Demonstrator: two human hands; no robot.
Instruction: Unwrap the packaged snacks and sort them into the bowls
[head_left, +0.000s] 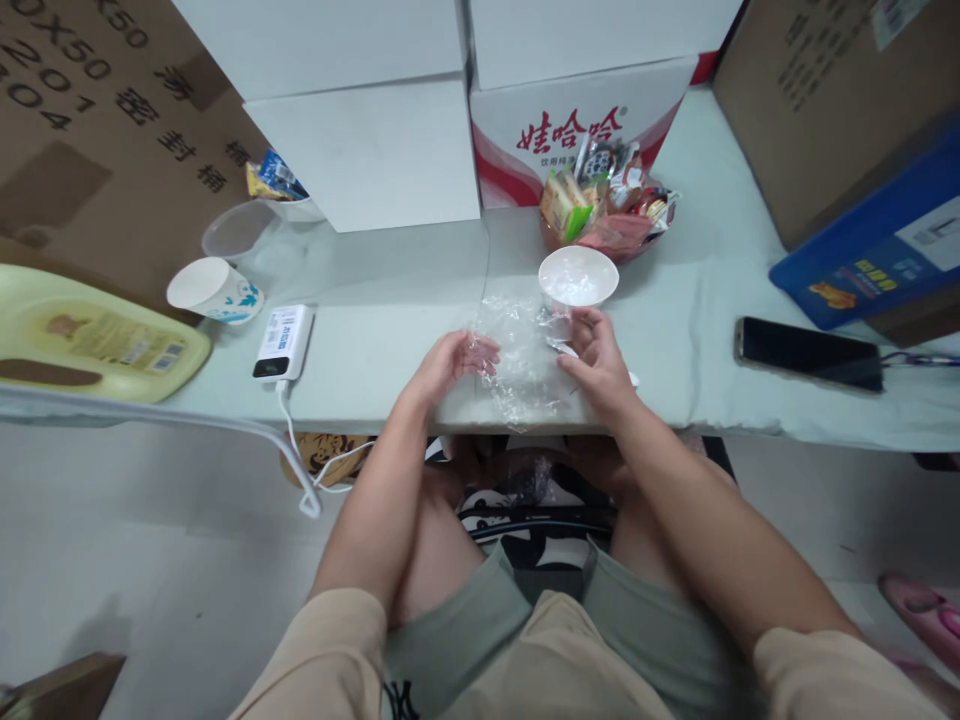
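A crumpled clear plastic wrapper (521,355) hangs between my two hands at the table's front edge. My right hand (600,360) pinches its right side between thumb and fingers. A small pale, shiny piece shows by those fingertips, too unclear to name. At the wrapper's left side, my left hand (463,358) has its fingers loosely stretched, and the film partly overlaps the fingertips. Just beyond my right hand stands a white bowl (579,276).
Behind the bowl is a basket of packaged snacks (607,205). A phone (810,354) lies at the right. On the left are a white power bank (283,343) with a cable, a paper cup (215,290) and a yellow jug (97,335). Cartons (367,150) line the back.
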